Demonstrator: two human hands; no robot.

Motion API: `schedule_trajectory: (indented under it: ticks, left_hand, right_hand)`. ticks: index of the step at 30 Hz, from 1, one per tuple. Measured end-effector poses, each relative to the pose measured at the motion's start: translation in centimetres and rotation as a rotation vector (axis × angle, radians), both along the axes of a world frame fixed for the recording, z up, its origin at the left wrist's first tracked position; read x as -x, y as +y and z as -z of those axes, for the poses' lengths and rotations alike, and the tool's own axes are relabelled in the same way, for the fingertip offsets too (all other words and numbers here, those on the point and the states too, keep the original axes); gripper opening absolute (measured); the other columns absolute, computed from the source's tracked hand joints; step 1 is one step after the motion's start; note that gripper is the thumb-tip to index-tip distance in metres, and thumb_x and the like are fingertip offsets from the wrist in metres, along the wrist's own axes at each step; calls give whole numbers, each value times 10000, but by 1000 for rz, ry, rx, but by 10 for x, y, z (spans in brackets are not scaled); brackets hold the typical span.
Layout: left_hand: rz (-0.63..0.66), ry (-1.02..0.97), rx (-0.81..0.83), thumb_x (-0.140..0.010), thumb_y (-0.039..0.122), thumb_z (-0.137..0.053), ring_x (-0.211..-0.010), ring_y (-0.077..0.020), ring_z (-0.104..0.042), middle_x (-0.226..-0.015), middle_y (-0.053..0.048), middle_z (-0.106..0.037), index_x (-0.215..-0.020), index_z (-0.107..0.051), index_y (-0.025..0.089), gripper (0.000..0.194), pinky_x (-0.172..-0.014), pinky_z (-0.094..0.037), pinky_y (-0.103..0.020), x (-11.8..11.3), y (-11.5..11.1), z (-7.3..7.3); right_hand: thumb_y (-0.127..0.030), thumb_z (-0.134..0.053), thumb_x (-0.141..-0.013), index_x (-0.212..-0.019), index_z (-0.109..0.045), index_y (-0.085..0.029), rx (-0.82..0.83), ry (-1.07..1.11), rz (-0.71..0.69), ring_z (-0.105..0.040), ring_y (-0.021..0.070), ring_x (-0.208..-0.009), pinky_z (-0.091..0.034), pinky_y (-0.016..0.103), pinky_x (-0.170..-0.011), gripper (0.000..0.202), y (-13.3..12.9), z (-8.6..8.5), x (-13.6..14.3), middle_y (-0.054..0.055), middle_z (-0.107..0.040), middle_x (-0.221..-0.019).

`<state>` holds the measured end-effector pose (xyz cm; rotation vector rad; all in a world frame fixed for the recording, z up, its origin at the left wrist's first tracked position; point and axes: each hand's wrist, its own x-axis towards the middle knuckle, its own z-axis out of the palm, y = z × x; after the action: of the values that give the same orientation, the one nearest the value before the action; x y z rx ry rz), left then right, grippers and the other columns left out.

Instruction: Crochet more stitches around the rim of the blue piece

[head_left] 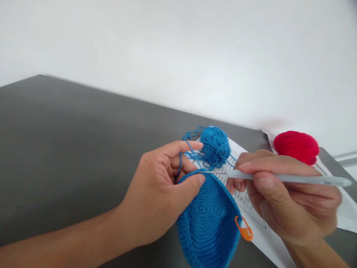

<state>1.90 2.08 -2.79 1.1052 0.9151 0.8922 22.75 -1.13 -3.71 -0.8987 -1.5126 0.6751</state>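
Observation:
A blue crocheted piece (208, 219), cupped with a spiral centre, hangs from my left hand (167, 186), whose thumb and fingers pinch its upper rim. Blue yarn runs over the raised index finger of that hand. My right hand (290, 197) grips a crochet hook (301, 179) by its pale translucent handle, like a pen. The hook's thin metal tip meets the rim beside my left thumb. An orange stitch marker (246, 233) is clipped to the piece's right edge.
Behind my hands, a blue yarn ball (215, 147) with loose strands rests on a printed sheet (267, 238). A red yarn ball (296, 146) sits on white material at the right of the dark table (69, 149). A white wall (167, 48) stands behind.

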Motion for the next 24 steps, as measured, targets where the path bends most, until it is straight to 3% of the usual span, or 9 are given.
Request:
schedule_trajectory:
  ticks: [10,24]
  left_hand:
    - [-5,-37,14,-783,200,-799,-540,-126,-604,-706,-2,-737,-1186,-691,174,418,-497,-435,-217,-1,3,-3]
    - [-20,-72,49,-760,181,-796,-535,-121,-598,-704,4,-725,-1198,-685,156,452,-495,-431,-213,-1,4,-1]
  right_hand:
    - [-242,-732,-982,-1068,-849,-309,-13,29,54,-716,216,-761,-619,366,-572,160,-2,3,5,51,-765,-853]
    - [-77,-697,-956,-1117,-822,-181,-182,1,1,-727,201,-770,-617,332,-527,229,4,8,2,63,-780,-898]
